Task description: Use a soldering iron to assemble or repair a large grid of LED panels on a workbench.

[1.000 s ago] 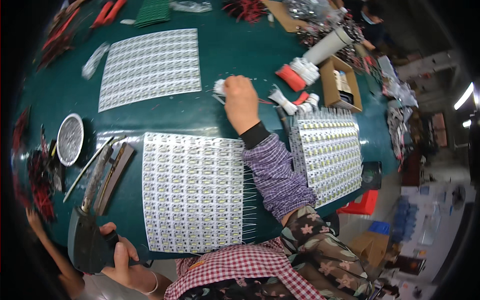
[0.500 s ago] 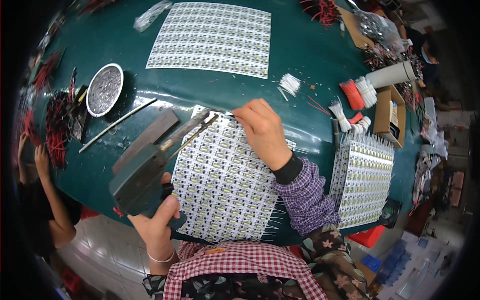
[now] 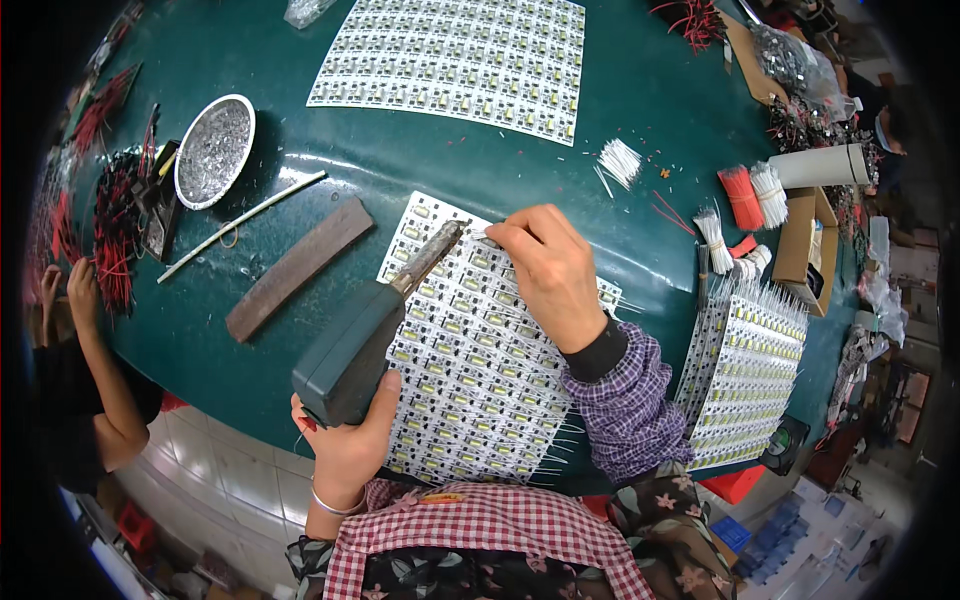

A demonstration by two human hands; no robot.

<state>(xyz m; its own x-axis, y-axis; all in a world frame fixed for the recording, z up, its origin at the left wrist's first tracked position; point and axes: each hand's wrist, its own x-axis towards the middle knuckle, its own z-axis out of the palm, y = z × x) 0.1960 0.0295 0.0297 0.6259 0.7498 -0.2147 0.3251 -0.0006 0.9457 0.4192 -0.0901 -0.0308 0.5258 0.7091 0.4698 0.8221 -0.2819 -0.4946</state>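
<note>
My left hand is wrapped round the handle of a dark green soldering gun. Its metal tip reaches the upper part of a white circuit board panel, which is covered with rows of small yellowish and black components. Beside that tip, my right hand pinches what looks like a short thin white wire, mostly hidden by the fingertips. White wires stick out along the panel's right edge.
A brown bar, a pale stick and a bowl of silvery bits lie left. Another panel is at the back. Rightward are loose white wires, red wire bundles, stacked panels and a cardboard box. A co-worker's arm shows left.
The soldering gun has swung right and turned, its tip now closer to my right fingertips. My view has shifted, so the table things appear displaced. The right hand keeps its pinch.
</note>
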